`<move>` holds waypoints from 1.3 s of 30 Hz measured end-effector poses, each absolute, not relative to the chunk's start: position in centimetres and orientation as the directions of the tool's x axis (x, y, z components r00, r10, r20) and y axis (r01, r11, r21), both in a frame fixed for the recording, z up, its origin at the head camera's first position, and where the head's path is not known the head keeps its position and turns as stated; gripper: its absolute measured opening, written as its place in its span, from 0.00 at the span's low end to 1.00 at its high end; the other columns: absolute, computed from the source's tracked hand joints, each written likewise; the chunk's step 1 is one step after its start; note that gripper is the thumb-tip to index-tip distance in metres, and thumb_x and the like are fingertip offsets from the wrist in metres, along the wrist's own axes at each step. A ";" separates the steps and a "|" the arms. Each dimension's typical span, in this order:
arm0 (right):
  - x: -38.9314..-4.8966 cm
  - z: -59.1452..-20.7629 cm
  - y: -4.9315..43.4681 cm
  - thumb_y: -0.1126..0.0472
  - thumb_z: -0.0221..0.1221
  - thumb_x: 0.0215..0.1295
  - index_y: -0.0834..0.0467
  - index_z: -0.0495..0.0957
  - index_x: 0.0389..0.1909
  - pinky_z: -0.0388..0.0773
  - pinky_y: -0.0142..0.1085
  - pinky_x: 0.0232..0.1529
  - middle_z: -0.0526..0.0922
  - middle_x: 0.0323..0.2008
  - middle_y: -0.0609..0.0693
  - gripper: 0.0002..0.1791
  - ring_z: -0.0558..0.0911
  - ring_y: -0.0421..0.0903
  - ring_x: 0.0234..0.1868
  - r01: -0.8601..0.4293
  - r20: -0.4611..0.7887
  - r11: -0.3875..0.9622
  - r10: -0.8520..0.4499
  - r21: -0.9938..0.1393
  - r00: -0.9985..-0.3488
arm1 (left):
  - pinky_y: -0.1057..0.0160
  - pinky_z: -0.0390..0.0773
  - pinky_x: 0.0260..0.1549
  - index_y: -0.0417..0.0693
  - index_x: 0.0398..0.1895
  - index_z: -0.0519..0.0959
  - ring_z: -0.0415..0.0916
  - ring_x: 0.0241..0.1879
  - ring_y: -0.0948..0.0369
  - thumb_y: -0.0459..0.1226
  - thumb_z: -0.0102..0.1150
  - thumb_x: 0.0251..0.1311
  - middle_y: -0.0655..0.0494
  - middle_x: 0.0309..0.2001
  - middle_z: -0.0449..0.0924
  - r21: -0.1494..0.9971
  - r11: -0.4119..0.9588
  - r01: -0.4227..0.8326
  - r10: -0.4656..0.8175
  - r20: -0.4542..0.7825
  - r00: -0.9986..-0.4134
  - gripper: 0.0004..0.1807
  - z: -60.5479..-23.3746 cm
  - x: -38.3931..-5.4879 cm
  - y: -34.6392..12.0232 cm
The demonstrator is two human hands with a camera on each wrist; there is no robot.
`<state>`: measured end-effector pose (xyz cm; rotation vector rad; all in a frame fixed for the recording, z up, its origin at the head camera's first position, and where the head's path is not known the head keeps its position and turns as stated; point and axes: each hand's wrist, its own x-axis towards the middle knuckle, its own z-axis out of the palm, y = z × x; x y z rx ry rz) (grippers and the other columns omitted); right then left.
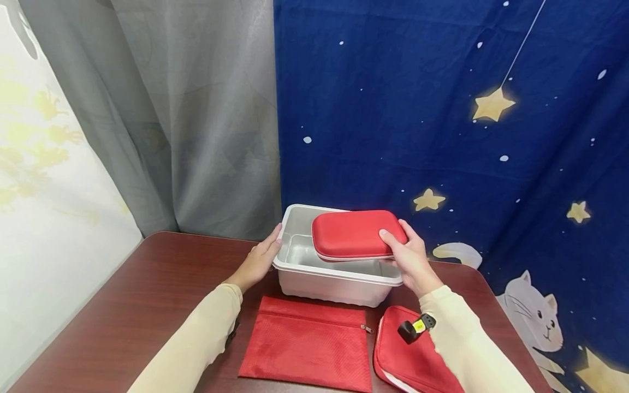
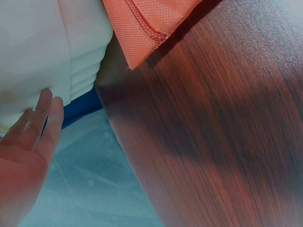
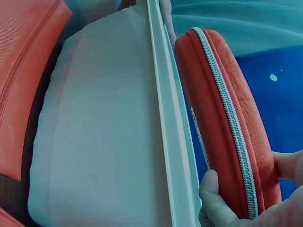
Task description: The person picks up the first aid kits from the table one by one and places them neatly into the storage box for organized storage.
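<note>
My right hand grips a red hard-shell zipper case at its right end, thumb on top and fingers beneath. The case is held over the opening of a white plastic bin, above its right half, and a pale zipper runs along its side in the right wrist view. Against the bin's left side lies my left hand, fingers extended; the left wrist view shows its fingertips at the outer wall. What can be seen of the bin's inside is bare.
In front of the bin a flat red zipper pouch lies on the dark wooden table. To its right sits a second red case, partly covered by my right forearm. Grey and blue star-print curtains hang behind the table's back edge.
</note>
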<state>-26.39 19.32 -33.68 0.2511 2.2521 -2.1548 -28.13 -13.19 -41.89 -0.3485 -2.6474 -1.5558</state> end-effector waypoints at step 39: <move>-28.0 -36.2 15.3 0.59 0.54 0.62 0.53 0.54 0.68 0.79 0.51 0.31 0.65 0.57 0.64 0.34 0.79 0.60 0.44 0.168 -0.151 0.202 0.097 -0.965 -0.984 | 0.53 0.78 0.37 0.64 0.71 0.48 0.72 0.50 0.50 0.52 0.33 0.69 0.51 0.68 0.58 0.861 0.467 0.200 0.167 0.136 -0.976 0.28 -41.6 -27.9 -13.0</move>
